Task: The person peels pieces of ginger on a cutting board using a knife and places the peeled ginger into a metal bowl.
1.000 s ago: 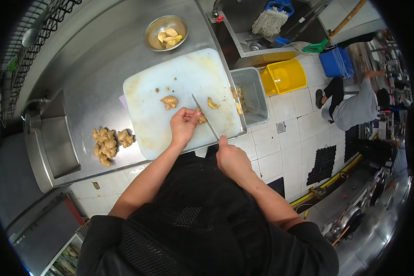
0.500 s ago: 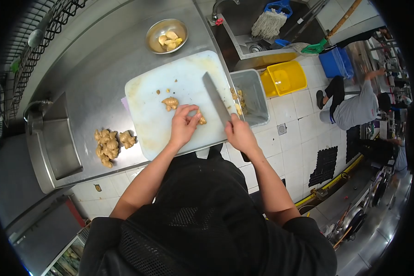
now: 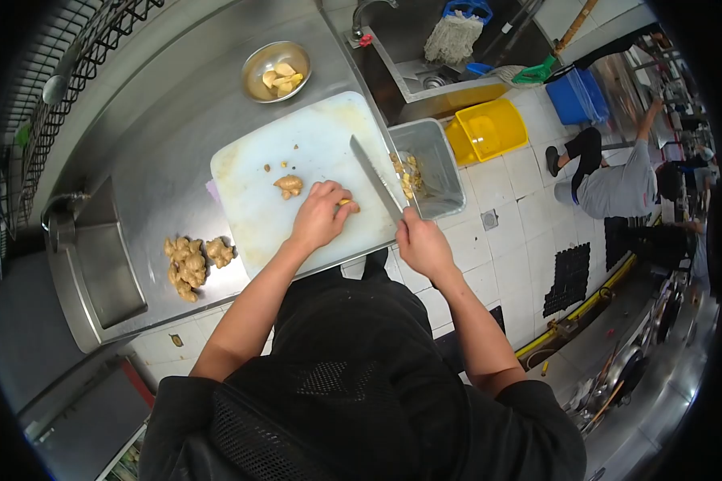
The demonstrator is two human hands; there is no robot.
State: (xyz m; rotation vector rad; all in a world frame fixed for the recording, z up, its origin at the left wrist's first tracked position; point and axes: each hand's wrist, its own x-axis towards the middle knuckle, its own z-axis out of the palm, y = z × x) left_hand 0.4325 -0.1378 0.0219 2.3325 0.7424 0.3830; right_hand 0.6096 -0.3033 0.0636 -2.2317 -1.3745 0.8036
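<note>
My left hand (image 3: pixel 322 214) is closed on a small piece of ginger (image 3: pixel 350 206) low on the white cutting board (image 3: pixel 257 224); the fingers partly hide it. In my right hand (image 3: pixel 422 244) is the handle of a large knife (image 3: pixel 375 176), its blade lying over the board's right side and pointing up and left. A ginger chunk (image 3: pixel 289 187) and a few small scraps rest left of the knife. Beyond the board, a metal bowl (image 3: pixel 251 74) holds several peeled pieces. Unpeeled ginger (image 3: pixel 187 266) is heaped on the steel counter (image 3: pixel 164 172) at left.
A grey bin (image 3: pixel 448 180) with peelings stands against the counter's right edge, beside a yellow bucket (image 3: pixel 493 132). A sink with a mop (image 3: pixel 452 40) is at the top, another sink (image 3: pixel 112 276) at left. A person (image 3: pixel 618 188) is at the far right.
The knife has swung away from the ginger to the board's right side. The peel scrap on the board's right is gone. My left hand has closed further over the piece.
</note>
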